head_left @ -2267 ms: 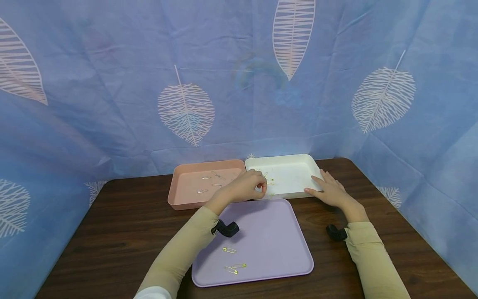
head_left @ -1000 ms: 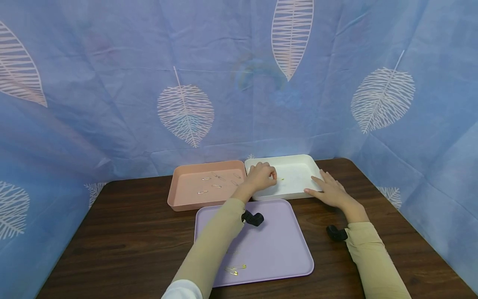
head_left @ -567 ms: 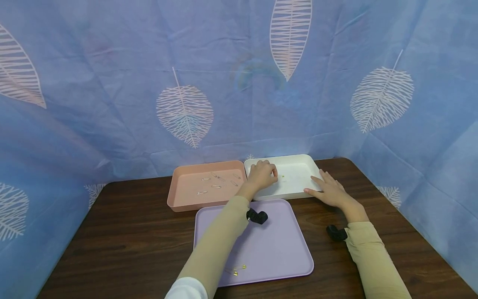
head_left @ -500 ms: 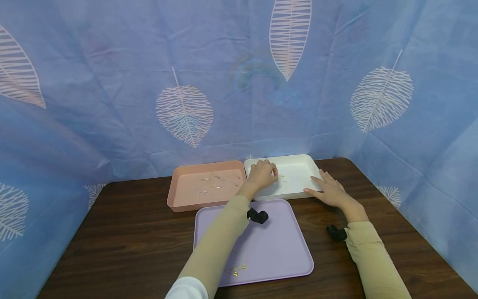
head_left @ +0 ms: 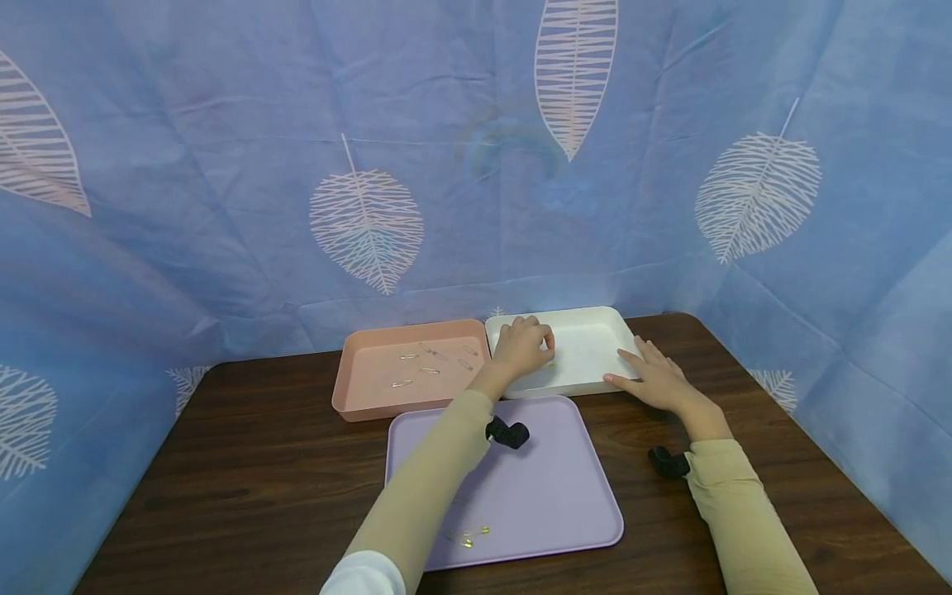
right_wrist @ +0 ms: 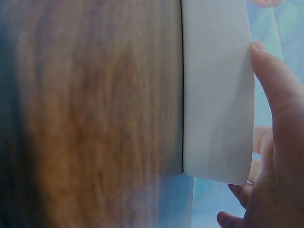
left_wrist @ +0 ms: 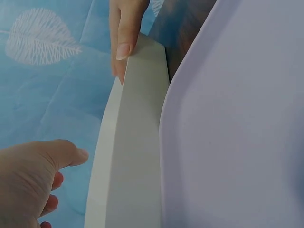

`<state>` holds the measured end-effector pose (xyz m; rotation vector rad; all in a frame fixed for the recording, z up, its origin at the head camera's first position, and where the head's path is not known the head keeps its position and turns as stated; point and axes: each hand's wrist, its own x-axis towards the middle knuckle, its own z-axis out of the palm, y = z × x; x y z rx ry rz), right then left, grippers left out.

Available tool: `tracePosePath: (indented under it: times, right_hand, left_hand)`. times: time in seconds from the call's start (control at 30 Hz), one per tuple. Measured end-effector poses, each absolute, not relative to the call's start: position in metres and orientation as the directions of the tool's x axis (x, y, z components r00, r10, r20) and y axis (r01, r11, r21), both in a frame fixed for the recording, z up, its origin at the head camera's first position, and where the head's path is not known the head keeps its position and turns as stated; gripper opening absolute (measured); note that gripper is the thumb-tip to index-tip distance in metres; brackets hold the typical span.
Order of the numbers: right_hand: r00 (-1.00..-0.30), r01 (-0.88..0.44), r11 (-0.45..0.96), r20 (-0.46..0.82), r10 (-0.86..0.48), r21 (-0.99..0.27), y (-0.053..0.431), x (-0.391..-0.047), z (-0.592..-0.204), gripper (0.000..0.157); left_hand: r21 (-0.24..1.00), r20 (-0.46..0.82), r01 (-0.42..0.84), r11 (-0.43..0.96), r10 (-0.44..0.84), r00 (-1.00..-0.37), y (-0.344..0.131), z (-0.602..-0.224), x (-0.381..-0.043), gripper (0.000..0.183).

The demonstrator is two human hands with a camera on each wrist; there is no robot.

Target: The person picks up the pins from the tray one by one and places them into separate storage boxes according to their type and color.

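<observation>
Over the left part of the white tray, the left hand has its thumb and index finger together. A gold safety pin shows just below those fingertips, apparently pinched; most of it is hidden. In the left wrist view the left hand has a bent thumb and curled fingers above the white tray's rim. The right hand rests with spread fingers on the white tray's front right corner. In the right wrist view its thumb touches the rim of the white tray.
A pink tray with several silver safety pins adjoins the white tray on the left. In front lies a purple tray with gold safety pins, partly behind the left sleeve. All stand on a dark wooden table.
The left hand has moved right over the white tray since the oldest frame. In the last half second the visible gold pin end has shifted down and left. The right hand stays put.
</observation>
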<state>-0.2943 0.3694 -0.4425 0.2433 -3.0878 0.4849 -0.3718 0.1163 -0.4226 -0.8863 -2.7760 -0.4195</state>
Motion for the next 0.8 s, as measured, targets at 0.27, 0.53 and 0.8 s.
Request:
tracePosePath:
  times: [0.27,0.53,0.8]
  right_hand:
    - [-0.988,-0.151,0.935,0.019,-0.153,-0.320,0.371,-0.295,-0.443,0.084]
    - [-0.987,-0.155,0.928,0.020,-0.157,-0.338,0.370,-0.293,-0.441,0.084]
    - [-0.987,-0.154,0.921,0.019,-0.158,-0.358,0.370,-0.292,-0.441,0.084]
  left_hand:
    - [0.163,0.305,0.641,0.750,0.579,-0.756,0.106,-0.419,-0.361,0.006]
    - [0.116,0.330,0.670,0.733,0.608,-0.722,0.090,-0.414,-0.349,0.006]
    - [0.087,0.339,0.692,0.717,0.632,-0.697,0.070,-0.411,-0.336,0.007]
